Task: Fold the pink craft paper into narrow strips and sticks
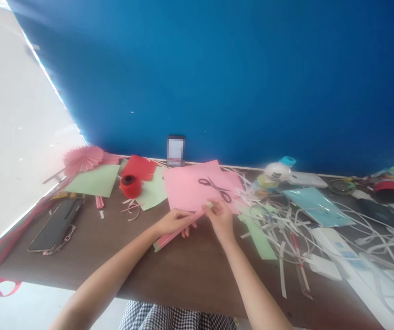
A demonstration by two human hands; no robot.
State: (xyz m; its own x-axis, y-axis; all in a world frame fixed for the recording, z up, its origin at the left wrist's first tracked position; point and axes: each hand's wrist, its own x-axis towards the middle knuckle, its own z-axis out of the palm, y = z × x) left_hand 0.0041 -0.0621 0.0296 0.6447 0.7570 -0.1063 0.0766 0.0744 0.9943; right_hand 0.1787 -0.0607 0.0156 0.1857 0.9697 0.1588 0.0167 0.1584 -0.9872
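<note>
Between my hands is a narrow folded strip of pink paper (173, 237) with a light green edge, slanting up to the right. My left hand (178, 222) is closed around its middle part. The fingertips of my right hand (220, 217) pinch its upper right end, where a bit of green shows. Just beyond my hands lie pink paper sheets (186, 188), with dark-handled scissors (214, 189) resting partly opened on top of them.
To the left are a red ribbon roll (130, 186), green paper (95, 179), a pink paper fan (84, 159) and a phone (56, 225). A bottle (275, 174), tangled white cables (286, 220), a blue packet (319, 206) and a power strip (346, 261) crowd the right.
</note>
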